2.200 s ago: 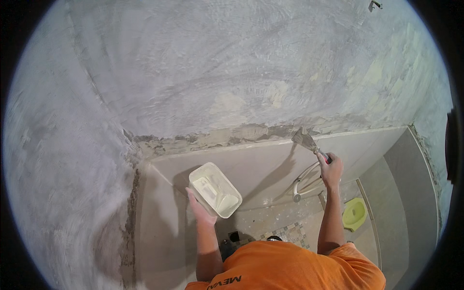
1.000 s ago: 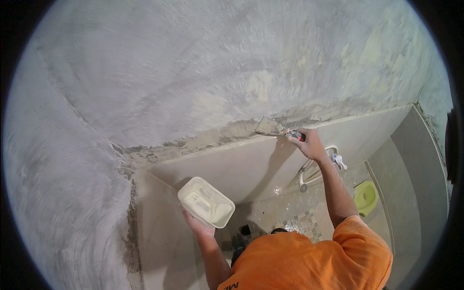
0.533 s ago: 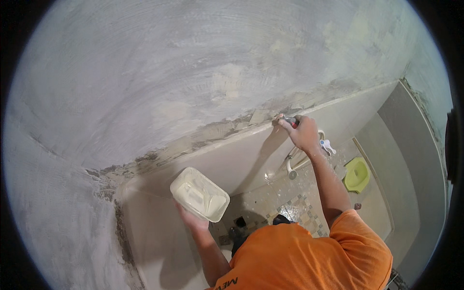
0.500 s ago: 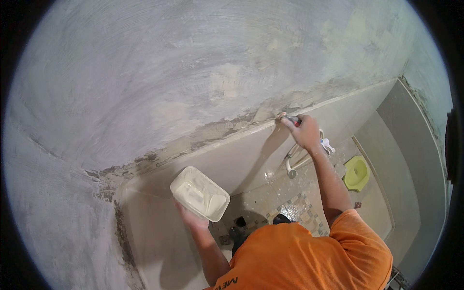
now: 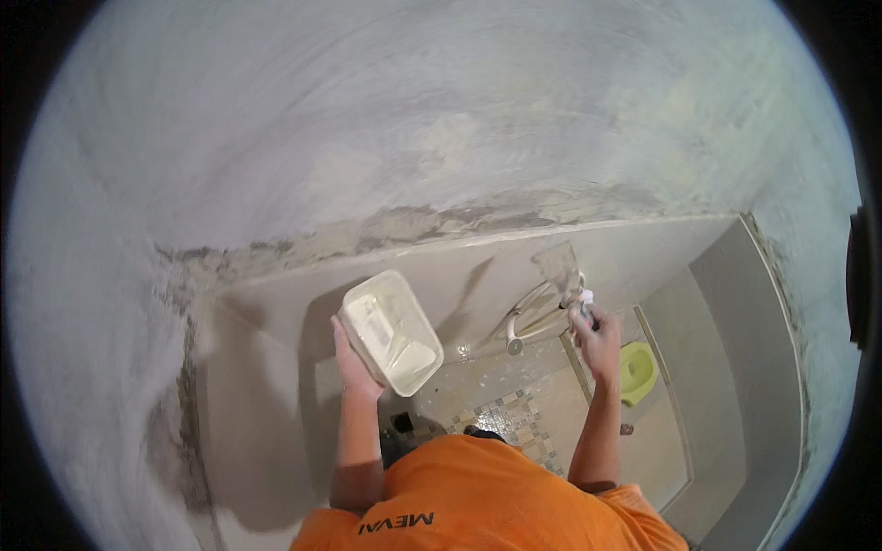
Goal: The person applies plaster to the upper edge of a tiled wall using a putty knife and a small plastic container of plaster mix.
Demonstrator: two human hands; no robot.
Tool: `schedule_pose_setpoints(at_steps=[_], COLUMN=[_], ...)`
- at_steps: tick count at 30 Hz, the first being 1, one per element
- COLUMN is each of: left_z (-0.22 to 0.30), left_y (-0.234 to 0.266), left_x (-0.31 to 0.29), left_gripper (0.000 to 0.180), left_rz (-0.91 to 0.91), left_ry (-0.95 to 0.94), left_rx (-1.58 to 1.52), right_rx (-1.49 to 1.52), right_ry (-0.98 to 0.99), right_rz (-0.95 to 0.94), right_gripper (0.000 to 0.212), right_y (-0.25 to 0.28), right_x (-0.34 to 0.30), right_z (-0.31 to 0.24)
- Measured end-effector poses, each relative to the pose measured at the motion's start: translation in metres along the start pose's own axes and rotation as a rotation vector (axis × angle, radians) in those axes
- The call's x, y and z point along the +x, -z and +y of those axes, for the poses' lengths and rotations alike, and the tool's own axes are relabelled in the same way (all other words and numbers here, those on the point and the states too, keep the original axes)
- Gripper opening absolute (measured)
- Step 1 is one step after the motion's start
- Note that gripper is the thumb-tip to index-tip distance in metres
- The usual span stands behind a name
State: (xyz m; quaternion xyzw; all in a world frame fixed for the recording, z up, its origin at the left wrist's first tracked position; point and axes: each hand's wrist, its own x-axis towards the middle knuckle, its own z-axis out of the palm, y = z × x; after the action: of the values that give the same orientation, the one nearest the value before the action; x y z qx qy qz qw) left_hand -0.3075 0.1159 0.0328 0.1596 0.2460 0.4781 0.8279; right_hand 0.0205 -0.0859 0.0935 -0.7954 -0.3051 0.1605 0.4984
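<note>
My left hand grips a pale rectangular plastic tub from its left side, fingers wrapped under it. Inside the tub, smooth cream filler coats the bottom and sides. In my right hand is a putty knife, its broad blade raised and smeared with filler, in front of the tiled lower wall. The knife is apart from the wall's patchy ledge line. My fingers hide most of its handle.
Grey plastered wall rises above a rough strip along the tile edge. A white pipe with a tap sticks out below. A yellow-green squat toilet pan and mosaic floor lie beneath.
My right hand has drawn the putty knife down off the rough strip, its blade now in full view. The tub has come up slightly and turned more upright; the whole view has shifted.
</note>
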Motion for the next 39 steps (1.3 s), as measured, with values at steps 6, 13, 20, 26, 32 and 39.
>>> schedule_pose_setpoints(at_steps=[6,13,20,26,32,39], left_z=[0.004,0.000,-0.009,0.000,-0.001,-0.018], left_y=[0.009,0.022,0.009,0.002,0.002,0.002], left_x=[-0.014,-0.025,-0.040,-0.044,-0.052,-0.047], left_gripper=[0.079,0.077,0.082,0.080,0.077,0.079], left_rz=[0.035,-0.058,-0.053,0.065,-0.121,-0.104], left_ry=[-0.048,-0.038,-0.132,-0.203,-0.133,-0.129], left_rx=[0.102,0.106,0.120,0.109,0.046,0.068], right_rx=[0.144,-0.149,-0.419,-0.420,-0.288,-0.360], right_ry=[0.264,0.666,0.775,0.684,0.744,0.756], right_rz=[-0.396,-0.362,-0.279,-0.506,-0.370,-0.366], right_gripper=[0.032,0.038,0.047,0.041,0.035,0.035], right_y=[-0.055,-0.080,-0.088,-0.061,-0.066,-0.088], right_x=[-0.072,-0.107,-0.106,-0.120,-0.109,-0.134], right_z=[-0.031,-0.097,-0.094,-0.092,-0.122,-0.115])
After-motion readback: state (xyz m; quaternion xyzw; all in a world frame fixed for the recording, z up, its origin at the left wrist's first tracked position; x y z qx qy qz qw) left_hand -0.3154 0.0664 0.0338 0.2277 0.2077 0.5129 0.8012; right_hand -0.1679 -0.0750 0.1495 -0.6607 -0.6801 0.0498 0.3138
